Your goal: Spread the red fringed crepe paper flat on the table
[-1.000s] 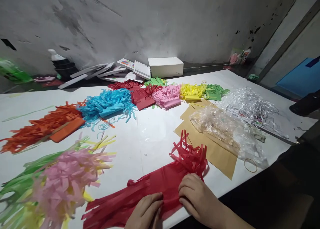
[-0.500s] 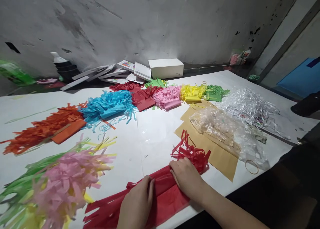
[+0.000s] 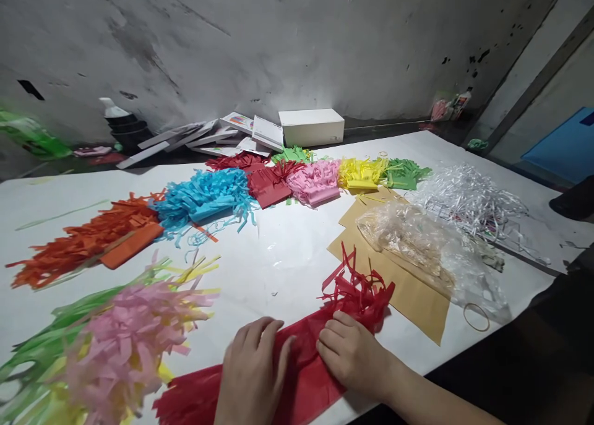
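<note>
Red fringed tissue paper (image 3: 304,375) lies folded across the near edge of the table, with cut strips at both ends. My left hand (image 3: 253,369) lies flat on it, fingers stretched and thumb apart. Further right, my right hand (image 3: 343,347) has its fingers curled together on the folded paper, near the loose red strips. A pile of pink, yellow and green fringed tissue (image 3: 125,338) is left of my left hand. Brown paper sheets (image 3: 417,301) lie just beyond my right hand, partly under a clear plastic bag (image 3: 417,245).
Across the table run fringed bundles: orange (image 3: 134,242), blue (image 3: 204,196), dark red (image 3: 269,187), pink (image 3: 318,184), yellow (image 3: 362,174) and green (image 3: 403,172). Silvery shreds (image 3: 473,196) and a rubber band (image 3: 476,317) are at right. A white box (image 3: 310,128) stands by the wall.
My left hand has opened out and lies flatter on the red paper. My right hand has shifted slightly down, its fingers more curled. The red paper's upper fold looks smoother.
</note>
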### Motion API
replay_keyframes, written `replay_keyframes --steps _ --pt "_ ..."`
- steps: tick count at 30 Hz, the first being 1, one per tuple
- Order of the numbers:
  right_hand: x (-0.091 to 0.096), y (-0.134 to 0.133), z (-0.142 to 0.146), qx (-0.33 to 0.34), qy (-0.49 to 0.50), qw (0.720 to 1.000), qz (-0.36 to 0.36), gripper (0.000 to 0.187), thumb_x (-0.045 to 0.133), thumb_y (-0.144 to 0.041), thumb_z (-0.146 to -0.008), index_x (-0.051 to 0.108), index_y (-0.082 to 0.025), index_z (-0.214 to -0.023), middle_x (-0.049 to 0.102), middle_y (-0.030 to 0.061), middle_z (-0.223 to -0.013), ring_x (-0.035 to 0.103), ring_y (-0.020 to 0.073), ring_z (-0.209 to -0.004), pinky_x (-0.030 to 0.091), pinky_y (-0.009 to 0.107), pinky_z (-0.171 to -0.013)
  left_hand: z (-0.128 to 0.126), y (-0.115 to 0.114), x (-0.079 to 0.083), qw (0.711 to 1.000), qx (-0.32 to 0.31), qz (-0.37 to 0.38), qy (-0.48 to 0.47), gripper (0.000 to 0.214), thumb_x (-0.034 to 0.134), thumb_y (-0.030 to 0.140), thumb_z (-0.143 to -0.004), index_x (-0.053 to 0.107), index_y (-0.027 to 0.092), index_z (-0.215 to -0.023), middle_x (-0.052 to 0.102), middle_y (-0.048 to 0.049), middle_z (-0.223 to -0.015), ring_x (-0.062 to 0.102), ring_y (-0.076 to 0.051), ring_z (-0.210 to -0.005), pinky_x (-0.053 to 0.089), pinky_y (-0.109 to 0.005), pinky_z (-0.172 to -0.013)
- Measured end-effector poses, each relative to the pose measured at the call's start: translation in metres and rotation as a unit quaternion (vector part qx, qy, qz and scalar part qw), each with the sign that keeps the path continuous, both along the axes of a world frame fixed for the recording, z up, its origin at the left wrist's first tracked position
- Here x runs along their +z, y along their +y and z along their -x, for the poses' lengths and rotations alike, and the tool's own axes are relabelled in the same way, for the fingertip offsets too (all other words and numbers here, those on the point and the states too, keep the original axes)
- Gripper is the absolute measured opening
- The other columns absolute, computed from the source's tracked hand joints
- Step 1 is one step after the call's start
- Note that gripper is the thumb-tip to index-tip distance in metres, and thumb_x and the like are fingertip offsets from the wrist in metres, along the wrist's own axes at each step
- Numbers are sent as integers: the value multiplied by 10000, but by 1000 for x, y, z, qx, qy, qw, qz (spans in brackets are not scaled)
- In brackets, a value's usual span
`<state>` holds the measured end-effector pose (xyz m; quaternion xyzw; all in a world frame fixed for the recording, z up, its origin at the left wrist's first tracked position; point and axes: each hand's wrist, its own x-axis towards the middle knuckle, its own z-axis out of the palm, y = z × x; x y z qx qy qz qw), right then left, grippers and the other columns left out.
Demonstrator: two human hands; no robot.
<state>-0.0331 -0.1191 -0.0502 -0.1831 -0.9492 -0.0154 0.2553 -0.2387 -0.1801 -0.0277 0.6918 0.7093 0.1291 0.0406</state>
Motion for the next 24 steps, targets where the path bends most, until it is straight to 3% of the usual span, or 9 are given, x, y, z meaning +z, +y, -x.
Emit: replay_keyframes --steps 2,3,5,8,11,14,19,24 --pt "0 -1 2 -13 32 999 25 275 447 -46 -954 599 -155 -754 590 43 -726 480 189 -690 411 365 -830 3 -10 -10 984 -90 -150 14 241 594 328 -919 674 232 -1126 740 -104 -1178 626 -317 -1089 385 -507 -1007" --pt "1 -1 2 -11 42 998 41 241 454 -76 -957 607 -150 -786 606 52 -759 495 194 -716 409 369 -828 3 -15 -15 973 -128 -189 15 212 602 284 -917 685 252 -1110 751 -80 -1162 622 -301 -1079 358 -508 -1032" --pt "4 -3 2 3 38 998 52 176 477 -133 -960 624 -141 -863 631 65 -827 521 208 -773 402 382 -848 4 -23 -24 964 -173 -200 10 227 560 162 -928 694 264 -1080 775 -36 -1088 618 -261 -1051 335 -470 -1046" --pt "5 -5 0 22 3 1000 7 175 487 -111 -970 633 -146 -880 629 46 -802 521 206 -768 382 391 -905 4 -30 -33 960 -200 -197 3 274 516 82 -938 693 238 -1077 788 -19 -1009 618 -237 -1015 328 -441 -1039" --pt "3 -5 -8 33 -18 999 -15 196 489 -73 -967 639 -144 -862 619 36 -768 511 199 -739 379 384 -914 9 -35 -37 961 -207 -181 3 299 439 109 -993 689 239 -1095 791 -13 -991 628 -239 -991 318 -458 -1029" --pt "3 -4 -16 24 -33 999 25 147 531 -90 -974 638 -152 -895 635 32 -819 524 194 -787 365 375 -956 15 -37 -39 958 -234 -162 30 227 488 207 -1009 683 270 -1108 790 25 -997 645 -211 -941 334 -398 -969" --pt "2 -6 -13 -79 -7 990 117 167 582 -159 -971 589 -191 -807 635 11 -837 527 199 -844 292 436 -1033 15 -35 -37 981 -151 -122 14 172 507 189 -985 657 264 -944 761 40 -915 660 -194 -872 345 -381 -854" --pt "3 -7 4 -229 -18 969 94 135 644 -154 -905 602 -190 -782 633 36 -795 524 242 -856 291 484 -1011 0 -21 -21 998 -24 19 48 297 466 295 -993 672 244 -786 739 -9 -816 681 -260 -830 354 -436 -785"
